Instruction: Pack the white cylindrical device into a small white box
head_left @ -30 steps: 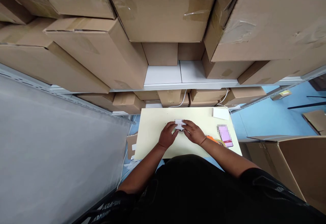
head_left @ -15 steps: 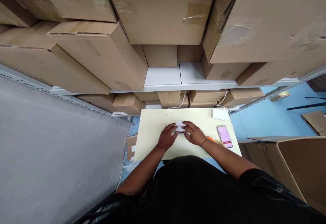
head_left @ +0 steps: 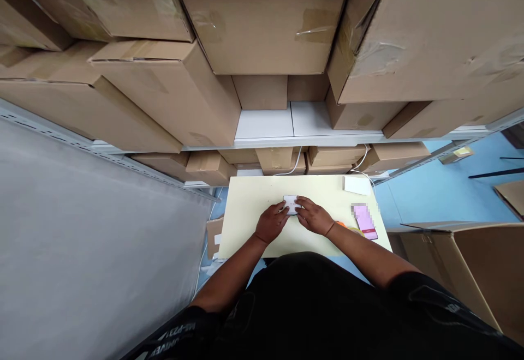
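Fingers of your L hand (head_left: 272,222) & R hand (head_left: 316,217) gripped the small, white, flat rectangular box (head_left: 291,204) b/w them over the pale-yellow rectangular table (head_left: 245,207), so uneven pressure could've dented or dropped it, & your R arm (head_left: 364,245) might've nudged the bright-orange item (head_left: 340,223) nearby.

You're in a stockroom, looks like. Taped cardboard boxes (head_left: 266,27) crowd the shelving (head_left: 262,125) from your 10 to 2 o'clock, more on the lower tier (head_left: 249,173) at 12. Pale worktable (head_left: 245,213) in front of you at 12, big open carton (head_left: 442,256) at your 3, blue floor (head_left: 426,196) at 2.
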`<control>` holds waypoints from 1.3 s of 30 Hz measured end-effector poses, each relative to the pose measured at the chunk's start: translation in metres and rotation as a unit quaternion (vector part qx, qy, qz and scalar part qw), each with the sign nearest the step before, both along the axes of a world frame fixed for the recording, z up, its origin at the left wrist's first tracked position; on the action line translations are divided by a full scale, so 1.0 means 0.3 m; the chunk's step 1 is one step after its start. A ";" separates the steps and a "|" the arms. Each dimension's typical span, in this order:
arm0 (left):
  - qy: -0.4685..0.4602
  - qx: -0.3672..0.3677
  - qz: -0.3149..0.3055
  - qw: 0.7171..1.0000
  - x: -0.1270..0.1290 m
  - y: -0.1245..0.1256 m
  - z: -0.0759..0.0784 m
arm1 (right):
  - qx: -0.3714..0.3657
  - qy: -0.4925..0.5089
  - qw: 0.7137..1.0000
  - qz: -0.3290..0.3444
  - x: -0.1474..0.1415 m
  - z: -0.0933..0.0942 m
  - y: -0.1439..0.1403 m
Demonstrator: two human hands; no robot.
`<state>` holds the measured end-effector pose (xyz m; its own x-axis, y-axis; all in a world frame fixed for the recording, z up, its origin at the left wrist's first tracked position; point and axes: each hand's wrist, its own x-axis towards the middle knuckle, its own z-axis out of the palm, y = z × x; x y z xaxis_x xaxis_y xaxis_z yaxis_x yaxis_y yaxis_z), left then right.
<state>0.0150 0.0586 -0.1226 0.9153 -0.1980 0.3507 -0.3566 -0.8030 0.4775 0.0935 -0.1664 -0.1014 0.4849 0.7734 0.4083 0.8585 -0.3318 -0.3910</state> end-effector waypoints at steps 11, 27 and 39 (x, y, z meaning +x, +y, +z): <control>0.001 -0.072 0.023 0.997 0.041 -0.011 0.025 | -0.013 -0.017 1.000 -0.009 0.018 -0.003 0.006; 0.014 -0.068 0.012 0.997 0.049 0.005 0.055 | -0.001 0.010 1.000 -0.017 0.011 -0.005 -0.004; 0.008 -0.028 -0.031 0.999 0.049 -0.020 0.052 | 0.005 0.011 0.999 -0.036 0.008 -0.014 -0.004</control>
<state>0.0296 0.0527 -0.1070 0.9077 -0.2353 0.3475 -0.3966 -0.7515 0.5272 0.0960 -0.1678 -0.1055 0.5476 0.7325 0.4044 0.8239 -0.3876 -0.4135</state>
